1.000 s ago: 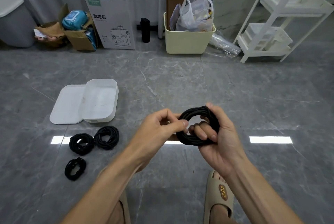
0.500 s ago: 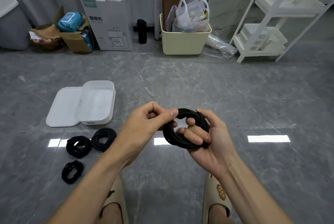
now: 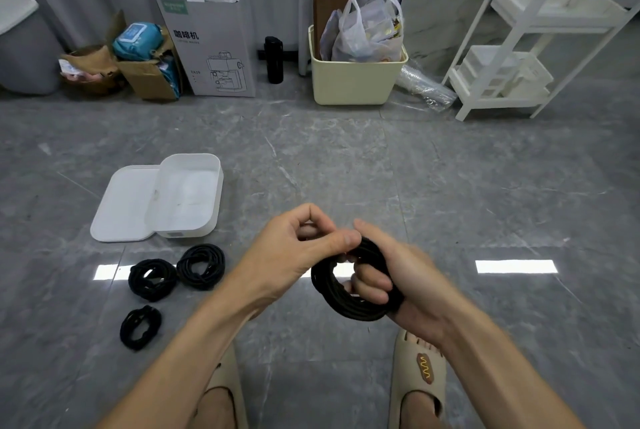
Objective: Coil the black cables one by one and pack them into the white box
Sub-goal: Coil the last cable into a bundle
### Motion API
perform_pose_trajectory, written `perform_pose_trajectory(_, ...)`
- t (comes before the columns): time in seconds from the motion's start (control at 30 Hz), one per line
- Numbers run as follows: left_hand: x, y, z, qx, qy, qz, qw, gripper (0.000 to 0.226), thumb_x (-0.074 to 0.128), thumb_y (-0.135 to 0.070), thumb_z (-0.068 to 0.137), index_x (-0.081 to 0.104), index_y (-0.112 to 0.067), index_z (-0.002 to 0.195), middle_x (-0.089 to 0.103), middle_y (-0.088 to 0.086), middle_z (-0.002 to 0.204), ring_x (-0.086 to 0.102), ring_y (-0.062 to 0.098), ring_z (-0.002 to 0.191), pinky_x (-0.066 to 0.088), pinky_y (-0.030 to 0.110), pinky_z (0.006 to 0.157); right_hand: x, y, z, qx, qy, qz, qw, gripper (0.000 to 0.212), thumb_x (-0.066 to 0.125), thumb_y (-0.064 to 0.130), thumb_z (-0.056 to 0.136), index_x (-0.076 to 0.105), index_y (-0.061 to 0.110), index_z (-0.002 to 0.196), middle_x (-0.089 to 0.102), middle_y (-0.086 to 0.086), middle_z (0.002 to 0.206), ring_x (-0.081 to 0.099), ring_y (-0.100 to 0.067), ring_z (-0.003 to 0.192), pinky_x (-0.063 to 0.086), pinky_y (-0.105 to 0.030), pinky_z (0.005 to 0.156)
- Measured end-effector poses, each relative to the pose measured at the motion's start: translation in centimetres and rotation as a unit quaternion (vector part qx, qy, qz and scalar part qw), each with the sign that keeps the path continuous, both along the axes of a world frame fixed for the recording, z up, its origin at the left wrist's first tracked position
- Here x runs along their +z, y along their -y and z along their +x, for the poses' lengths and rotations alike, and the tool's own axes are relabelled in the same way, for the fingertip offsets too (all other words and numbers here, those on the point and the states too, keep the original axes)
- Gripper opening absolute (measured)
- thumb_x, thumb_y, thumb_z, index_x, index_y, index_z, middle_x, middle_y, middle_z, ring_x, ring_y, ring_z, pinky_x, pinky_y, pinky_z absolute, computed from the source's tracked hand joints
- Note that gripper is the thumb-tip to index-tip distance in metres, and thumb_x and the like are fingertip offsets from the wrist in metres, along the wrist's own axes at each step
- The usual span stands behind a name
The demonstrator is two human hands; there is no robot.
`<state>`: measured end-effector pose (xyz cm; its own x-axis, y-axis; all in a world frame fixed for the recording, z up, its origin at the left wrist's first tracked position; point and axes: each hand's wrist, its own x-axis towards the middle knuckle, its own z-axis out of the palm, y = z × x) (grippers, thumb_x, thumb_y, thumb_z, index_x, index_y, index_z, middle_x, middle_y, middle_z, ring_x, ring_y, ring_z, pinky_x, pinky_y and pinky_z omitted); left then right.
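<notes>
While right hand grips round ropy black coil, glossy marbled floor

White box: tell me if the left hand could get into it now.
Probably not yet: the left hand is pinching the cable coil that the right hand grips, though the white box lies open, lid off.

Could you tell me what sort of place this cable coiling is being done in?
Most likely a room in a home, perhaps a storage corner. Against the curtained wall stand a coffee machine box, a cream bin stuffed with plastic bags and a white shelf rack, all on a grey tiled floor.
</notes>
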<state>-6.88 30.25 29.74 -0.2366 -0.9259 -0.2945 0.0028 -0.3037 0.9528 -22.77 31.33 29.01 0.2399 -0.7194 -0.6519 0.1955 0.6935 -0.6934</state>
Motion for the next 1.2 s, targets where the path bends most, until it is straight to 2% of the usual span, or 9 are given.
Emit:
perform_pose_trajectory(0.17,-0.3,0.3,0.4,0.005,-0.047,-0.003,0.999,0.033,0.062,-0.035,0.080,0.069,-0.007,0.095,0.076,0.007,0.099,0.069,0.012,0.087,0.056,0.021,0.081,1.3,0.0,0.4,-0.084,0.102,0.014,0.991,0.041,0.064,0.047,0.085,0.065,0.006,0.088,0.018,0.003,0.043,0.023,-0.009,0.034,0.045,-0.017,0.042)
perform_pose_trajectory(0.27,-0.5,0.4,0.5,0.005,-0.038,-0.001,0.999,0.039,0.056,-0.039,0.084,0.072,-0.010,0.104,0.072,0.014,0.101,0.068,0.018,0.089,0.056,0.029,0.085,1.6,-0.1,0.5,-0.087,0.101,-0.018,0.991,0.031,0.073,0.039,0.070,0.062,0.011,0.069,0.020,0.004,0.042,0.024,-0.008,0.035,0.042,-0.015,0.042)
perform_pose_trajectory(0.37,-0.7,0.3,0.2,0.001,-0.036,0.015,0.999,0.039,0.049,-0.041,0.089,0.070,-0.019,0.113,0.073,0.012,0.108,0.070,0.018,0.091,0.056,0.024,0.076,1.1,-0.2,0.3,-0.094,0.085,-0.046,0.991,0.020,0.074,0.035,0.069,0.068,0.019,0.058,0.021,0.005,0.040,0.025,-0.007,0.036,0.046,-0.016,0.060)
perform_pose_trajectory(0.47,-0.6,0.1,0.0,-0.003,-0.036,0.027,0.999,0.032,0.042,-0.035,0.101,0.067,-0.024,0.118,0.075,0.004,0.106,0.071,0.012,0.095,0.054,0.020,0.072,0.5,-0.3,0.4,-0.108,0.089,-0.062,0.988,0.023,0.078,0.036,0.073,0.070,0.021,0.057,0.023,0.005,0.039,0.026,-0.008,0.036,0.040,-0.036,0.092)
perform_pose_trajectory(0.63,-0.8,0.0,-0.8,0.019,-0.026,0.019,0.999,0.030,0.043,-0.033,0.104,0.070,-0.025,0.114,0.074,-0.007,0.102,0.069,0.006,0.085,0.051,0.017,0.069,-0.3,-0.5,0.7,-0.140,0.101,-0.079,0.982,0.029,0.082,0.035,0.070,0.060,0.019,0.060,0.023,0.005,0.040,0.027,-0.008,0.037,0.038,-0.058,0.111)
perform_pose_trajectory(0.77,-1.1,0.2,-0.6,0.049,-0.019,-0.004,0.999,0.027,0.049,-0.027,0.102,0.074,-0.020,0.111,0.075,-0.001,0.105,0.070,0.012,0.093,0.052,0.022,0.074,0.1,-0.4,0.9,-0.146,0.084,-0.089,0.982,0.027,0.077,0.039,0.075,0.066,0.024,0.055,0.028,0.005,0.044,0.034,-0.008,0.044,0.039,-0.035,0.084)
perform_pose_trajectory(0.9,-1.3,0.0,-0.5,0.042,0.007,-0.017,0.999,0.026,0.049,-0.023,0.103,0.074,-0.022,0.112,0.076,-0.006,0.105,0.070,0.008,0.098,0.054,0.020,0.077,0.1,-0.3,0.6,-0.101,-0.018,-0.099,0.990,0.033,0.068,0.048,0.081,0.069,0.015,0.082,0.044,-0.001,0.057,0.048,-0.013,0.055,0.041,-0.027,0.064)
perform_pose_trajectory(1.07,-1.5,-0.1,-1.0,0.071,0.005,-0.014,0.997,0.017,0.058,-0.023,0.098,0.074,-0.024,0.104,0.077,-0.004,0.094,0.070,0.005,0.088,0.055,0.016,0.076,0.1,-0.3,0.8,-0.080,-0.087,-0.125,0.985,0.030,0.053,0.035,0.099,0.070,0.020,0.080,0.042,-0.005,0.060,0.041,-0.014,0.051,0.044,-0.024,0.054)
perform_pose_trajectory(1.2,-1.4,-0.1,-1.1,0.067,-0.007,-0.009,0.998,0.017,0.059,-0.022,0.097,0.074,-0.014,0.101,0.076,0.006,0.093,0.071,0.011,0.083,0.055,0.019,0.073,0.0,-0.2,0.8,-0.096,-0.084,-0.132,0.983,0.031,0.063,0.042,0.093,0.078,0.014,0.092,0.025,0.004,0.049,0.028,-0.011,0.044,0.044,-0.025,0.057)
